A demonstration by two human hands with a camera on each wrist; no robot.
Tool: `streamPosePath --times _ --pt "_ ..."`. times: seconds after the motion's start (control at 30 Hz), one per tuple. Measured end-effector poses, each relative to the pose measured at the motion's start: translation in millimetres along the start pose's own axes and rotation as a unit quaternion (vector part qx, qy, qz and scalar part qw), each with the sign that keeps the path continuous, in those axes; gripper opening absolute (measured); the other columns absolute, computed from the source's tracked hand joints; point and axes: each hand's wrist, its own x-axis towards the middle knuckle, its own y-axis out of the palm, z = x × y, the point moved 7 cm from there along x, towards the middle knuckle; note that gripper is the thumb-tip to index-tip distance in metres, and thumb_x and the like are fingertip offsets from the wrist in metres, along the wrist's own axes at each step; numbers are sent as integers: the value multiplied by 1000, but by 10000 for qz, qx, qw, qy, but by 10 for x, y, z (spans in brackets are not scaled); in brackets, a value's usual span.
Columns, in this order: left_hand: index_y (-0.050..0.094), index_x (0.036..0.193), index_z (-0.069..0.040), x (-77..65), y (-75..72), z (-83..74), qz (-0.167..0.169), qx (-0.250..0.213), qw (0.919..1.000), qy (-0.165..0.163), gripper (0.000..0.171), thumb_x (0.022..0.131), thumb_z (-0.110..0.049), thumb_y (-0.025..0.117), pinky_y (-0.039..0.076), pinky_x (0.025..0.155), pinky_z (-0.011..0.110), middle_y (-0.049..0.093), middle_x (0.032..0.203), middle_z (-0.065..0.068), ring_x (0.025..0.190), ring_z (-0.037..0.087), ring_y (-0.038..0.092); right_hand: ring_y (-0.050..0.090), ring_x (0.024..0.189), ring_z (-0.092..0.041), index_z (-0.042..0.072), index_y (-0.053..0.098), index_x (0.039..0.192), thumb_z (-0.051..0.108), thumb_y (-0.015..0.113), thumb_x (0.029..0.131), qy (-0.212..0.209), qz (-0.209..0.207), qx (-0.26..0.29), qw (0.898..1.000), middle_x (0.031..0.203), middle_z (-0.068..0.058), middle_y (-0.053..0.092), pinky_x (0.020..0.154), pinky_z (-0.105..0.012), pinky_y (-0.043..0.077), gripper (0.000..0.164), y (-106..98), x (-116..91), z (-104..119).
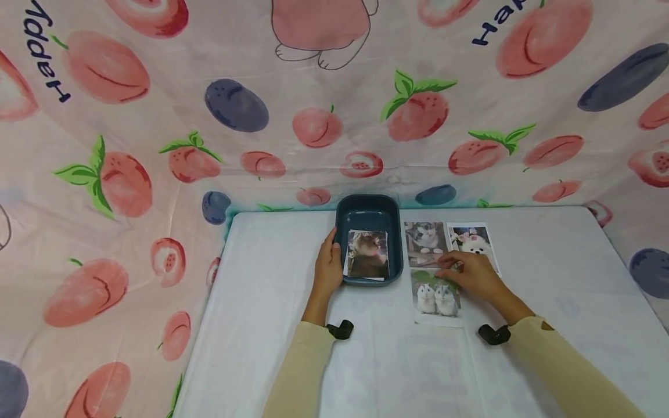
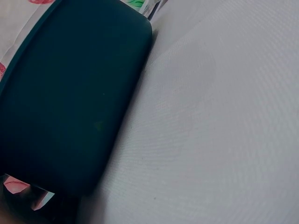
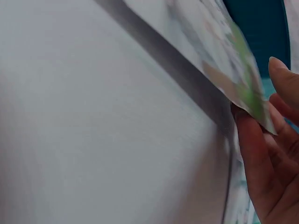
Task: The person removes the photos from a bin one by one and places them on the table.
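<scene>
My left hand [image 1: 326, 270] grips the left side of a dark teal tray [image 1: 367, 218], whose outer wall fills much of the left wrist view. Inside the tray lie stacked photo cards, a brown furry animal on the top card [image 1: 368, 255]. To the right, my right hand [image 1: 477, 277] pinches the upper right corner of a photo card [image 1: 436, 299] showing two grey-and-white rodents under a green leaf. That card is tilted, its edge casting a shadow in the right wrist view. Just behind it lie a cat photo [image 1: 424, 235] and a white dog photo [image 1: 473, 244], partly covered by the hand.
A white cloth [image 1: 261, 302] covers the table. Behind and at the sides hangs a fruit-patterned curtain [image 1: 313, 81], close to the tray's far end. Black wrist bands with small cameras [image 1: 493, 334] sit at both sleeves.
</scene>
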Motion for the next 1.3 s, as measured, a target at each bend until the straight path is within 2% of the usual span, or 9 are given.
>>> streamPosePath --times 0.2,0.27,0.43,0.63,0.73,0.87,1.07,1.17,1.3 --pt "31 162 -25 12 -8 7 -6 38 10000 28 48 114 -25 32 25 125 52 35 165 6 155 27 29 70 73 -16 7 74 114 28 78 92 35 -168 -93 9998 94 -9 75 52 -25 53 30 -185 55 -31" --pt "31 162 -25 12 -11 15 -2 40 10000 25 48 114 -27 32 25 125 52 35 165 6 155 27 29 70 72 -16 6 74 112 26 79 91 -38 -282 -299 9991 90 -8 74 53 -25 52 29 -257 86 -21" --pt "31 162 -23 6 -21 23 10 70 10000 5 49 114 -31 31 25 126 52 34 166 6 155 27 28 69 70 -18 4 73 114 28 77 92 -185 -299 -313 9989 90 -8 73 51 -27 51 33 -390 238 100" --pt "30 162 -20 3 -22 33 -2 55 10000 9 50 114 -32 30 25 125 54 34 166 7 155 28 28 74 76 -30 5 70 122 30 73 96 20 278 395 9988 101 -12 73 61 -37 61 36 -402 598 467" --pt "31 162 -21 2 -18 35 -11 32 10000 11 49 114 -31 31 25 125 54 34 166 7 155 29 29 74 81 -33 7 69 125 33 72 97 49 626 689 9956 103 -12 72 67 -44 63 38 -347 817 678" --pt "31 162 -22 -4 -12 33 12 7 10000 -11 49 114 -29 31 25 125 54 34 166 6 155 28 29 74 85 -34 8 68 128 36 73 95 -95 1026 1070 9889 105 -11 71 73 -47 62 44 -224 1094 932" --pt "32 162 -22 0 -3 23 8 0 10000 6 49 114 -27 32 25 125 54 35 166 7 154 29 30 73 94 -38 8 68 127 37 74 94 -255 1570 1625 9738 106 -10 72 81 -45 63 44 91 1433 1158" --pt "32 162 -23 6 -4 16 10 -4 10000 30 48 114 -29 32 26 125 54 35 165 7 154 29 30 72 90 -40 5 69 124 34 75 94 -496 1740 1598 9704 105 -10 75 79 -44 62 42 271 1570 1243" --pt "32 161 -25 2 -8 12 14 27 10000 8 48 113 -28 32 26 125 53 36 165 7 154 29 31 73 91 -30 3 71 121 33 75 94 -973 1710 1135 9739 107 -9 77 80 -41 60 41 462 1707 1332"
